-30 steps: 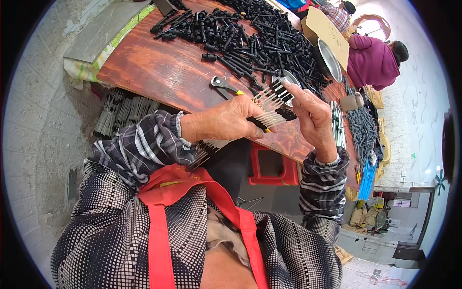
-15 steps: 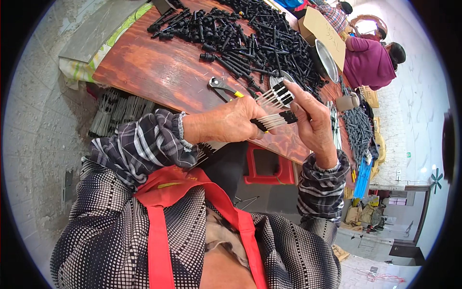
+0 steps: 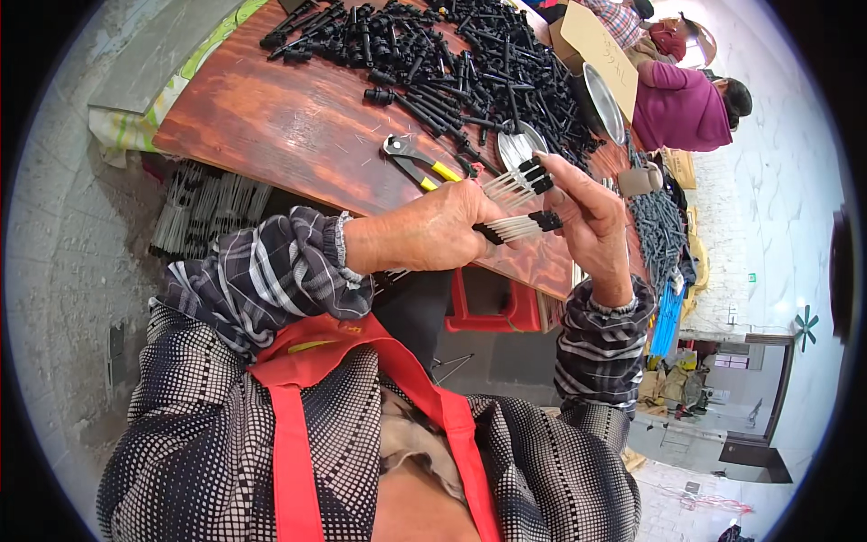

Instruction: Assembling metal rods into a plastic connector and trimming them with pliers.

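My left hand (image 3: 432,228) is closed around a bunch of thin white rods with black ends (image 3: 513,228), above the table's near edge. The rods fan into two groups pointing right, one above the other. My right hand (image 3: 589,215) curls at their far ends, its fingertips against the black tips of the upper group (image 3: 533,177) and its thumb by the lower group. The palm sides of both hands are partly hidden. Just beyond my left hand lie pliers with yellow-and-black handles (image 3: 417,164). A round metal dish (image 3: 521,143) sits behind the rods.
A heap of black plastic parts (image 3: 433,63) covers the far side of the reddish wooden table (image 3: 262,117). Toward the right are a cardboard box (image 3: 596,59), a metal bowl (image 3: 603,101) and grey parts (image 3: 657,230). A red stool (image 3: 492,321) stands below; a person in purple (image 3: 682,107) sits beyond.
The table and room have shifted slightly left and up in the picture. Both hands keep nearly the same place, still at the rods.
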Demonstrator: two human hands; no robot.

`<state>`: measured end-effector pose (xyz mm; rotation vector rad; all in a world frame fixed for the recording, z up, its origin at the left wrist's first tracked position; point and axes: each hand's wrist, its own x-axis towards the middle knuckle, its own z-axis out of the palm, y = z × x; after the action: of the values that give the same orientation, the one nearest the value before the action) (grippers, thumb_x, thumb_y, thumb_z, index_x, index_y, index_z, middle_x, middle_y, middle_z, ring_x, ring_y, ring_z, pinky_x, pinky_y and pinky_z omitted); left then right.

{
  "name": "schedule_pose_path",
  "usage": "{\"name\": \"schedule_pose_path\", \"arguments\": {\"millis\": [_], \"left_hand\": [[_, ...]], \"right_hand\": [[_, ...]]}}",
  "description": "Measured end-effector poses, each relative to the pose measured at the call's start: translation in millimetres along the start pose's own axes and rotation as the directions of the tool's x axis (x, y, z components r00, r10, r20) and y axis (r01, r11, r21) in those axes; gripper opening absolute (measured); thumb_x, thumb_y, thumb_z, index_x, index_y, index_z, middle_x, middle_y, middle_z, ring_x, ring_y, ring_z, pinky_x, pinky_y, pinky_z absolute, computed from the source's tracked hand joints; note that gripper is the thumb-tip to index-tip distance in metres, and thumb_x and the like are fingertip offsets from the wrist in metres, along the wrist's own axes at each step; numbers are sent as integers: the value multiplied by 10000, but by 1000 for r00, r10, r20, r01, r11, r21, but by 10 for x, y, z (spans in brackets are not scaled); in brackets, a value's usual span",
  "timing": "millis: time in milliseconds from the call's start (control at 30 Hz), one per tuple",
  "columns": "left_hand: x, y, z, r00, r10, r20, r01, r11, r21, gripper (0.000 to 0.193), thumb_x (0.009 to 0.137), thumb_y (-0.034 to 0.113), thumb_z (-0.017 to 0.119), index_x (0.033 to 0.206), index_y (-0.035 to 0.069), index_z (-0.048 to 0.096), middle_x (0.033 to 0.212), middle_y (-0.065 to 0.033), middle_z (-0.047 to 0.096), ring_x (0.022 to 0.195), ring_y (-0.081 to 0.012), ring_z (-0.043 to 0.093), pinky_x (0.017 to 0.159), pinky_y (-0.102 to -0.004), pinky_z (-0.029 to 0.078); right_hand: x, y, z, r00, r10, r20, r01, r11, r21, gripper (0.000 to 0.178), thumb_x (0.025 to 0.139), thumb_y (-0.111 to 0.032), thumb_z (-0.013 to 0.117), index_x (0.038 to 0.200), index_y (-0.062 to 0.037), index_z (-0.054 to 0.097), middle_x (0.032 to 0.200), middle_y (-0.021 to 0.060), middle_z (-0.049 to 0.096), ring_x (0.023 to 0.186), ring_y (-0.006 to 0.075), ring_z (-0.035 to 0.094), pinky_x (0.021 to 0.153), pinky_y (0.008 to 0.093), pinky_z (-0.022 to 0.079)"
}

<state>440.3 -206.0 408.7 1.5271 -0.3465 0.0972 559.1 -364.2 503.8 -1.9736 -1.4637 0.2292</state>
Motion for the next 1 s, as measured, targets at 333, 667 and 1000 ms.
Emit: {"name": "schedule_pose_path", "arguments": {"millis": [333, 667, 1000], "left_hand": [[2, -23, 65, 987, 139, -82, -138, 990, 18, 357, 754, -35, 544, 1061, 63, 698, 806, -181, 679, 777, -188, 649, 739, -337, 496], [-59, 59, 59, 999, 49, -21, -47, 994, 103, 224, 857, 97, 635, 1069, 46, 685, 883, -105, 701, 816, -102, 618, 758, -306, 487], [-123, 150, 34, 1000, -11, -24, 11, 999, 35, 247, 834, 39, 582, 1055, 52, 691, 764, -66, 647, 749, -118, 603, 724, -298, 487]], "right_hand": [[-75, 20, -56, 997, 68, 30, -68, 997, 22, 325, 941, -85, 595, 1256, -8, 595, 993, 25, 652, 734, 61, 525, 664, 214, 458], [-129, 108, 2, 1000, 0, 1, 0, 991, 135, 324, 932, -27, 550, 1250, -38, 609, 823, 31, 572, 649, 68, 475, 551, 200, 397], [-168, 109, 9, 998, 61, 10, -62, 978, 202, 298, 946, -73, 568, 1236, -16, 609, 836, 22, 579, 663, 64, 491, 570, 201, 405]]}}
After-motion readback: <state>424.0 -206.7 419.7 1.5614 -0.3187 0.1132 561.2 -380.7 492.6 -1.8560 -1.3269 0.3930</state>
